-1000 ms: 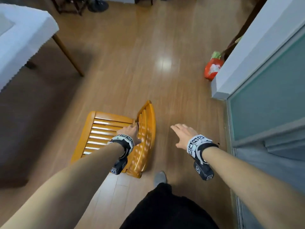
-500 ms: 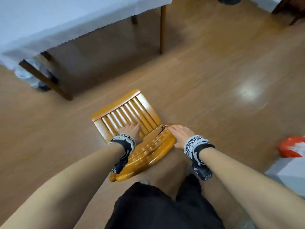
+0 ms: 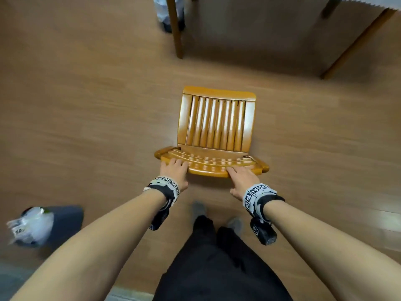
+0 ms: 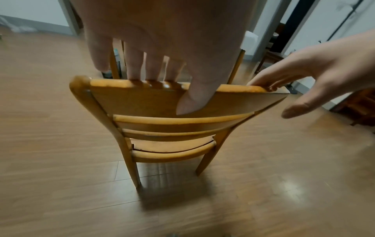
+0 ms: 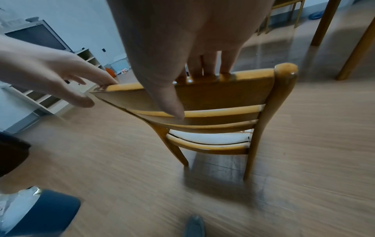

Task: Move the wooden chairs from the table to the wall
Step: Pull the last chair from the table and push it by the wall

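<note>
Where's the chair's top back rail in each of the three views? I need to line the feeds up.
Head: the top back rail lies just below centre, under both hands, nearest the person.
Left wrist: the rail crosses the upper middle, the left hand gripping it from above.
Right wrist: it crosses the middle, under the right hand.
Shared landmark: the slatted seat beyond the rail.

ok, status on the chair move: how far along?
Done: nothing confirmed; no chair visibly parked at a wall. In hand: one honey-coloured slatted wooden chair stands on the floor clear of the white-clothed table's legs, left hand and right hand both gripping its top rail, fingers over the front, thumbs behind. Left: getting it to the wall; further chairs can't be judged.
</note>
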